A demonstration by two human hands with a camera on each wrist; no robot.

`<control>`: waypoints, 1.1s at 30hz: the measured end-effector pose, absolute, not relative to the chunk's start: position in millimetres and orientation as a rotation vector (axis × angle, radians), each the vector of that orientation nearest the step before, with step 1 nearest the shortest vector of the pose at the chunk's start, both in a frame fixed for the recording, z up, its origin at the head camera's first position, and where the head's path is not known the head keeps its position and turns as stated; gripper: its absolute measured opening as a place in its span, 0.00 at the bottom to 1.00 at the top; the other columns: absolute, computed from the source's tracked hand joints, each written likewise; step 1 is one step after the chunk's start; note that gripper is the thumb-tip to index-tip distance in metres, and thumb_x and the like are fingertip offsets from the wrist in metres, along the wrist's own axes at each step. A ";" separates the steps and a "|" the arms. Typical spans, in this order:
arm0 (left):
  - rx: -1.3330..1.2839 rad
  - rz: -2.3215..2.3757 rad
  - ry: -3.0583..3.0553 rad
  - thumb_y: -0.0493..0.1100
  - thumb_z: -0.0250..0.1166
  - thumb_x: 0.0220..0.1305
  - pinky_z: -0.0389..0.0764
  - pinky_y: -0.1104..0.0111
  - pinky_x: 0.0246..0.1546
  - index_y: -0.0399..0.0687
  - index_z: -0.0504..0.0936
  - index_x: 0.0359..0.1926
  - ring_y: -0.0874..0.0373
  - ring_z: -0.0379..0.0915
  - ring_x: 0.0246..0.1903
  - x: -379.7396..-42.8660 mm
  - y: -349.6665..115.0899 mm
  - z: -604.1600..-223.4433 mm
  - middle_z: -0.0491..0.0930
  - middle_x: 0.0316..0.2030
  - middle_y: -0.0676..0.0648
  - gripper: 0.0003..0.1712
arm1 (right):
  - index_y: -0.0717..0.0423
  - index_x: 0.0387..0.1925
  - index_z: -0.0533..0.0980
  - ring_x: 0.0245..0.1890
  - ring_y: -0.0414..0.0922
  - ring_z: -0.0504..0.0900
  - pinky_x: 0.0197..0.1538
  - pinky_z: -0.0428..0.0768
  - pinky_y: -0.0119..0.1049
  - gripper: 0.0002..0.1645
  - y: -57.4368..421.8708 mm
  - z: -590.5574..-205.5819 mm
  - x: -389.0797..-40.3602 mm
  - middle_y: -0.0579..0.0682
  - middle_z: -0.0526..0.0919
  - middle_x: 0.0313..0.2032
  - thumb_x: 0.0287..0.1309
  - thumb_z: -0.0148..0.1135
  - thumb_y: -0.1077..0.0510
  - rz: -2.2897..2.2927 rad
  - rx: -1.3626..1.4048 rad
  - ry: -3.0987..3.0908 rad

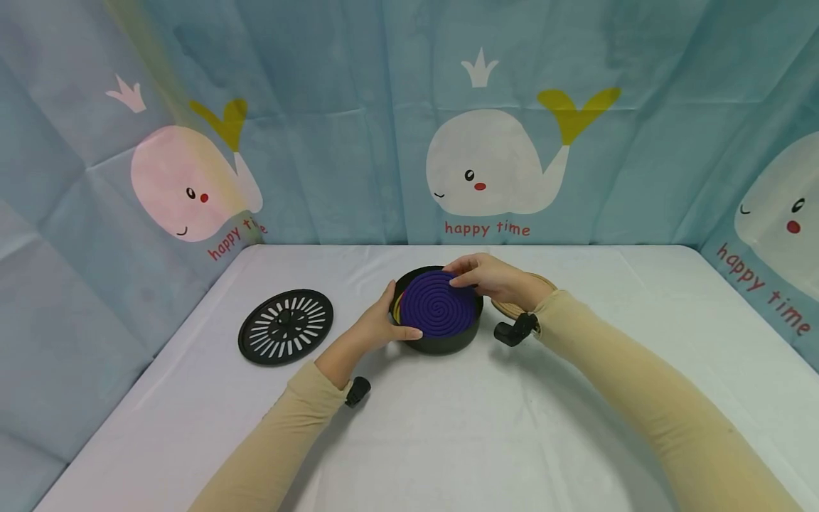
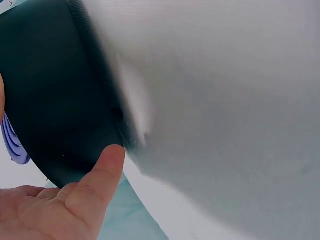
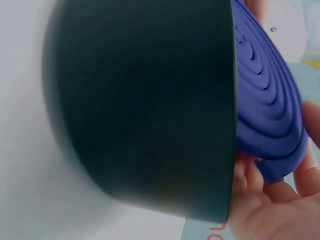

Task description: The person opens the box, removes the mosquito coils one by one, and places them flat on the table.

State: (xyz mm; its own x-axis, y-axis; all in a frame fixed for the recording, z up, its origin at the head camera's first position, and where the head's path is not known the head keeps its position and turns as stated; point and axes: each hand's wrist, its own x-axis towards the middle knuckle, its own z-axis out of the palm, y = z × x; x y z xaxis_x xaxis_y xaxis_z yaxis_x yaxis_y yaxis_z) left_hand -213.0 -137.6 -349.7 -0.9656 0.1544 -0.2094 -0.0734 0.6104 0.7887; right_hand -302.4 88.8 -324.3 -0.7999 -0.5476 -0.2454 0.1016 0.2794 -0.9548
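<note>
A purple spiral mosquito coil [image 1: 438, 304] lies tilted over the mouth of a round black container [image 1: 443, 347]. Yellow and red edges [image 1: 397, 309] of something show beneath the coil at the left. My right hand [image 1: 489, 276] pinches the coil's far right edge; in the right wrist view the coil [image 3: 270, 90] sticks out past the rim, fingers under it and thumb on top. With my left hand [image 1: 377, 323] I hold the container's left side, its thumb at the near rim. The left wrist view shows that hand [image 2: 75, 205] against the dark wall [image 2: 55, 95].
A black slotted lid [image 1: 286, 327] with a central knob lies on the white-covered table [image 1: 448, 427] at the left. Partly hidden behind my right hand is a tan round piece [image 1: 510, 308]. A blue whale-print curtain [image 1: 320, 142] stands behind the table.
</note>
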 end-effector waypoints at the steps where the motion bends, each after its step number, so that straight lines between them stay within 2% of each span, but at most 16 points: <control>1: 0.065 1.285 2.580 0.46 0.74 0.56 0.50 0.49 0.70 0.47 0.34 0.77 0.41 0.40 0.73 -213.1 -137.4 -349.8 0.41 0.75 0.39 0.65 | 0.67 0.59 0.69 0.45 0.46 0.77 0.51 0.78 0.41 0.21 90.8 -324.2 -302.4 0.55 0.76 0.49 0.65 0.55 0.69 -1.554 -0.422 1.994; 5: 0.063 1.291 2.582 0.46 0.74 0.56 0.50 0.48 0.69 0.46 0.34 0.77 0.41 0.40 0.73 -213.3 -136.9 -350.3 0.41 0.75 0.39 0.65 | 0.64 0.57 0.66 0.43 0.46 0.80 0.44 0.81 0.41 0.21 95.6 -324.8 -302.0 0.61 0.75 0.55 0.63 0.55 0.72 -1.552 -0.448 1.924; 8: 0.061 1.295 2.581 0.46 0.74 0.56 0.50 0.48 0.69 0.46 0.34 0.77 0.41 0.40 0.73 -213.5 -137.2 -351.2 0.42 0.75 0.39 0.65 | 0.65 0.64 0.62 0.43 0.46 0.81 0.42 0.83 0.41 0.28 96.9 -325.1 -300.0 0.68 0.71 0.60 0.63 0.52 0.73 -1.570 -0.453 1.922; 12: 0.054 1.302 2.580 0.46 0.75 0.55 0.50 0.48 0.69 0.46 0.34 0.77 0.41 0.40 0.73 -213.5 -138.0 -352.8 0.42 0.75 0.39 0.65 | 0.63 0.71 0.57 0.43 0.44 0.81 0.43 0.83 0.41 0.34 99.5 -327.1 -297.6 0.69 0.66 0.64 0.65 0.50 0.74 -1.637 -0.429 1.935; 17: 0.062 1.315 2.584 0.46 0.75 0.54 0.49 0.49 0.70 0.46 0.35 0.77 0.43 0.39 0.73 -212.6 -138.3 -353.0 0.41 0.75 0.40 0.66 | 0.63 0.73 0.55 0.40 0.40 0.82 0.42 0.82 0.40 0.35 106.9 -326.8 -294.5 0.67 0.65 0.66 0.66 0.49 0.74 -1.786 -0.326 1.906; 20: 0.061 1.319 2.584 0.45 0.75 0.54 0.49 0.49 0.70 0.46 0.35 0.77 0.43 0.39 0.73 -212.1 -138.0 -352.4 0.41 0.75 0.41 0.66 | 0.63 0.72 0.56 0.36 0.39 0.83 0.39 0.82 0.36 0.34 115.2 -324.3 -292.5 0.62 0.73 0.60 0.67 0.48 0.74 -1.878 -0.275 1.869; 23: 0.065 1.319 2.581 0.45 0.75 0.55 0.49 0.49 0.70 0.46 0.35 0.77 0.43 0.39 0.73 -212.2 -138.1 -352.0 0.42 0.75 0.41 0.65 | 0.66 0.72 0.54 0.34 0.39 0.83 0.36 0.82 0.33 0.34 125.4 -319.7 -290.0 0.51 0.81 0.48 0.67 0.47 0.74 -1.944 -0.264 1.828; 26: 0.060 1.313 2.580 0.45 0.75 0.55 0.50 0.49 0.70 0.47 0.35 0.77 0.43 0.39 0.73 -212.2 -138.4 -350.8 0.42 0.75 0.41 0.65 | 0.68 0.72 0.53 0.32 0.38 0.84 0.33 0.83 0.32 0.33 135.1 -313.7 -286.7 0.42 0.83 0.39 0.68 0.46 0.74 -1.976 -0.259 1.826; 33: 0.069 1.307 2.577 0.44 0.74 0.56 0.50 0.49 0.70 0.45 0.34 0.77 0.43 0.39 0.73 -213.0 -138.5 -351.1 0.40 0.76 0.41 0.64 | 0.70 0.73 0.47 0.32 0.38 0.82 0.33 0.82 0.31 0.36 157.0 -301.7 -274.7 0.42 0.81 0.39 0.68 0.45 0.73 -2.039 -0.199 1.812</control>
